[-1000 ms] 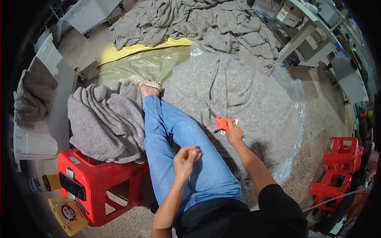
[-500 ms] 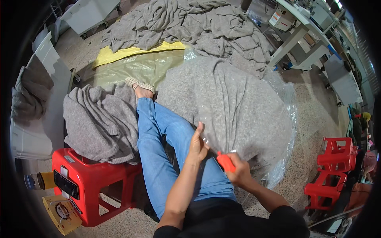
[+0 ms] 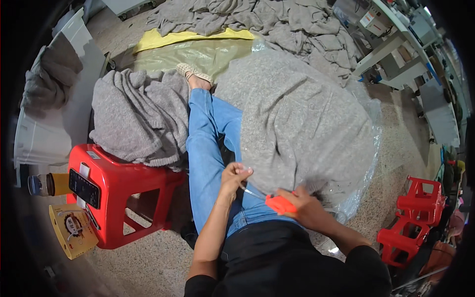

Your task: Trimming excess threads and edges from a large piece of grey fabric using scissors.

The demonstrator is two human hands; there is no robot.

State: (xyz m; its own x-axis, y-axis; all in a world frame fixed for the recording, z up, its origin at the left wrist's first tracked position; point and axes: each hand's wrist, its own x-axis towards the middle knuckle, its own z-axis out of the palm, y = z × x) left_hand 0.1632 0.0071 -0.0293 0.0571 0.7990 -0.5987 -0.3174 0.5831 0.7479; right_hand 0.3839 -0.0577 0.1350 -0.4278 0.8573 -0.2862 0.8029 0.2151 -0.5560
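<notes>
My right hand [image 3: 306, 210] is closed round the handle of a red-handled tool [image 3: 280, 204]. A thin silvery blade or shaft runs from it toward my left hand; its exact kind I cannot tell. Fingers pinched, my left hand [image 3: 234, 179] is at the far end of that silvery part; whatever lies between the fingertips is too small to make out. Just beyond both hands, a grey knitted garment [image 3: 307, 119] lies over my right leg and clear plastic sheeting [image 3: 373, 143]. Its near edge is bunched and dark beside my right hand.
Left, a red stool [image 3: 116, 198] carries a folded grey knit [image 3: 138, 119] and a phone [image 3: 84, 188]; a jar [image 3: 42, 185] and yellow box [image 3: 74, 231] are beside it. A white bin [image 3: 79, 59] stands behind. Grey knits [image 3: 297, 24] heap far off; red stools [image 3: 420, 198] stand right.
The view has shifted, so the surroundings sit higher. The garment now covers more of my right leg. My left hand has gone from outstretched fingers to a pinch; the right still grips the tool.
</notes>
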